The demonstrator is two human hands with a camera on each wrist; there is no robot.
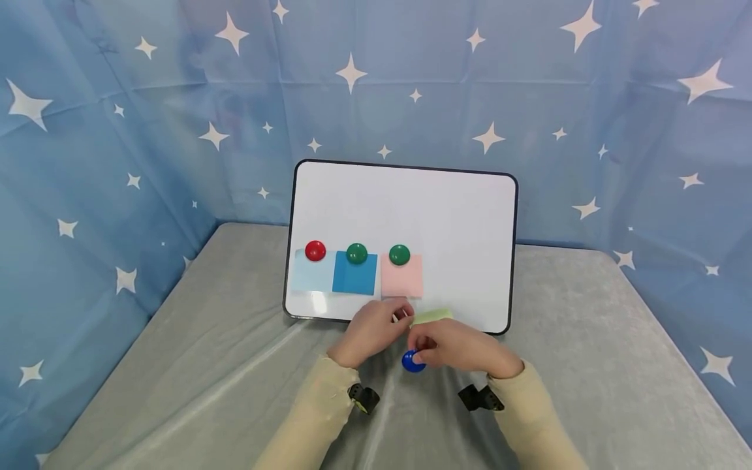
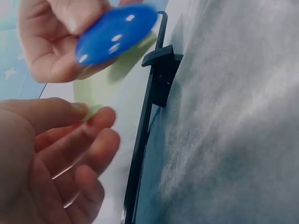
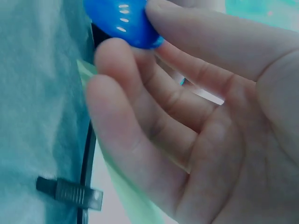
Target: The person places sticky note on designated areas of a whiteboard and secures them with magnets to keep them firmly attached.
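Note:
My right hand (image 1: 455, 343) pinches a round blue magnet (image 1: 414, 361) between thumb and fingers, low in front of the whiteboard (image 1: 458, 235). A pale green sticky note (image 1: 433, 316) lies behind that hand, near the board's bottom edge. Thumb and index finger of my left hand (image 1: 376, 326) pinch a corner of this note, as the left wrist view shows the note (image 2: 96, 88) running up behind the blue magnet (image 2: 117, 35). In the right wrist view, the note (image 3: 124, 186) passes behind the fingers of the right hand (image 3: 187, 116).
On the board hang a light blue note (image 1: 313, 277) under a red magnet (image 1: 315, 250), a darker blue note (image 1: 355, 277) under a green magnet (image 1: 356, 253), and a pink note (image 1: 402, 281) under another green magnet (image 1: 399, 254). A black clip (image 2: 163, 74) sits on the board's lower edge. Grey cloth (image 1: 205, 365) covers the table.

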